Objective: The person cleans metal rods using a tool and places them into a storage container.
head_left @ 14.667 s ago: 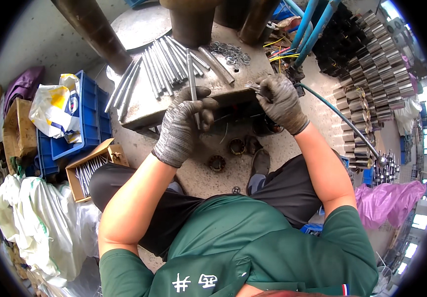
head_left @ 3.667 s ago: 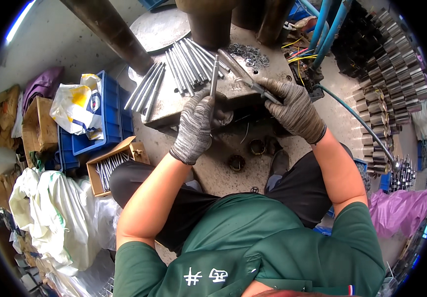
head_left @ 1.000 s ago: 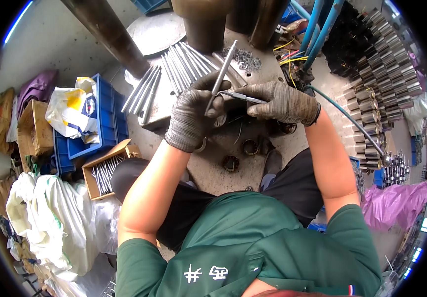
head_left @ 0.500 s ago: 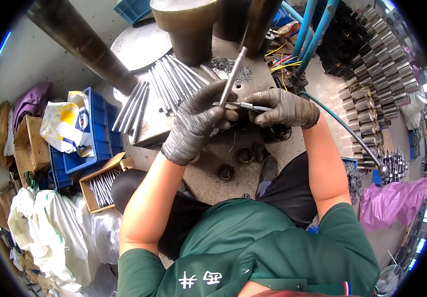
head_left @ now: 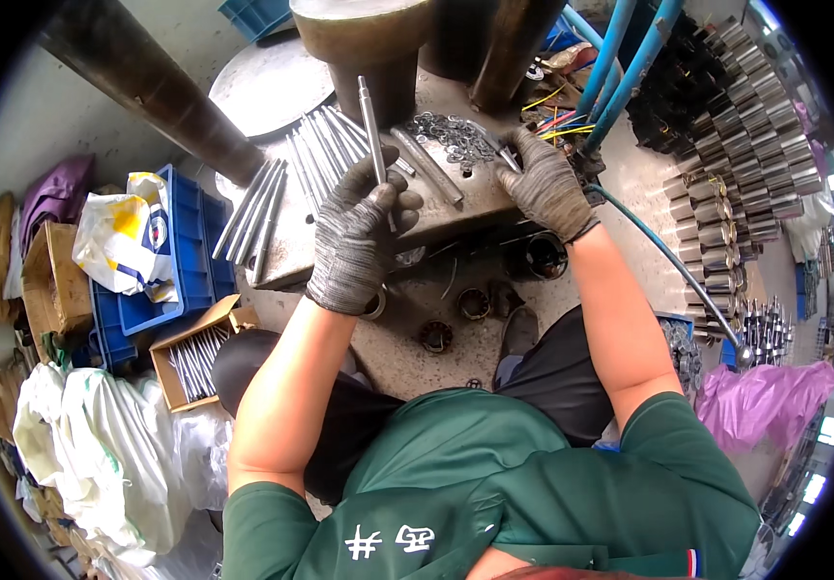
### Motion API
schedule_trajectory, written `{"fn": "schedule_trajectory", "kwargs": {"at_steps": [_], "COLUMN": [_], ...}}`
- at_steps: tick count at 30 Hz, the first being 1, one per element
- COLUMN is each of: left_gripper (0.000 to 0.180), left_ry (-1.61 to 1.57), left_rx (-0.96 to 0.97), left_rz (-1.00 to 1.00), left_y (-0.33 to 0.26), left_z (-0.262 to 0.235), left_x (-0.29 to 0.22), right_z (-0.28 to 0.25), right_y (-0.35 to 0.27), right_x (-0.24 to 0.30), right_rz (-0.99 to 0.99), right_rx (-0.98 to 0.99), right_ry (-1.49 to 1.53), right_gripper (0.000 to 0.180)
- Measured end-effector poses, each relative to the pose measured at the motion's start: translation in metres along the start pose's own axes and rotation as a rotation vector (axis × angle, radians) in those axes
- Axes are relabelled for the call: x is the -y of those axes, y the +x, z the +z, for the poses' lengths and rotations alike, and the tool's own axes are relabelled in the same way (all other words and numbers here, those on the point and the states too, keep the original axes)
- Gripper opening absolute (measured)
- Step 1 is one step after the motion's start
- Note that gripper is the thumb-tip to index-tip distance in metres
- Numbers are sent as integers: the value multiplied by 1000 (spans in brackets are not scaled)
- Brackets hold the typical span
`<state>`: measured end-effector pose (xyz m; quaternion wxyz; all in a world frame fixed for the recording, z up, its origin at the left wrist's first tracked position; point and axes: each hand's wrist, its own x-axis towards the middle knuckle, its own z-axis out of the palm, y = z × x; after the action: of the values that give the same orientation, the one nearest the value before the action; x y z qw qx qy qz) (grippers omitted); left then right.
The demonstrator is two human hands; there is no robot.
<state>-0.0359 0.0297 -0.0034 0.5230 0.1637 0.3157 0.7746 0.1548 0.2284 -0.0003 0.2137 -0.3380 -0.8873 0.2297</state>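
My left hand, in a grey work glove, grips a slim steel shaft between thumb and fingers. The shaft stands nearly upright, its stepped end at the top. My right hand, also gloved, is closed around a slim tool with a silvery tip; most of it is hidden in the palm, so its kind does not show. That tip is at the edge of a loose pile of small metal rings on the metal bench. A thicker steel bar lies between the hands.
Several bare shafts lie at the bench's left, with more behind my left hand. A heavy round press column rises at the back. Blue pipes and stacked metal cylinders stand right. Left are a blue crate and a carton of shafts.
My hands have moved apart. The left has carried its shaft left and turned it more upright; the right has moved the tool away from the shaft, up to the ring pile.
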Motion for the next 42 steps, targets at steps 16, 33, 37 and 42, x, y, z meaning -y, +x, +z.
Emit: {"fn": "schedule_trajectory", "kwargs": {"at_steps": [16, 33, 37, 42], "left_gripper": [68, 42, 43, 49], "left_ry": [-283, 93, -99, -81], "left_rx": [125, 82, 274, 149], "left_rz": [-95, -113, -139, -82], "left_y": [11, -16, -11, -12], "left_z": [-10, 4, 3, 3], "left_x": [-7, -5, -2, -6], "right_z": [22, 17, 13, 15], "right_y": [40, 31, 28, 17], "right_x": [2, -9, -7, 9], "right_rz": [86, 119, 94, 8], "right_rx": [-58, -46, -23, 33], "right_ry": [24, 98, 134, -106], "right_gripper": [34, 24, 29, 39]}}
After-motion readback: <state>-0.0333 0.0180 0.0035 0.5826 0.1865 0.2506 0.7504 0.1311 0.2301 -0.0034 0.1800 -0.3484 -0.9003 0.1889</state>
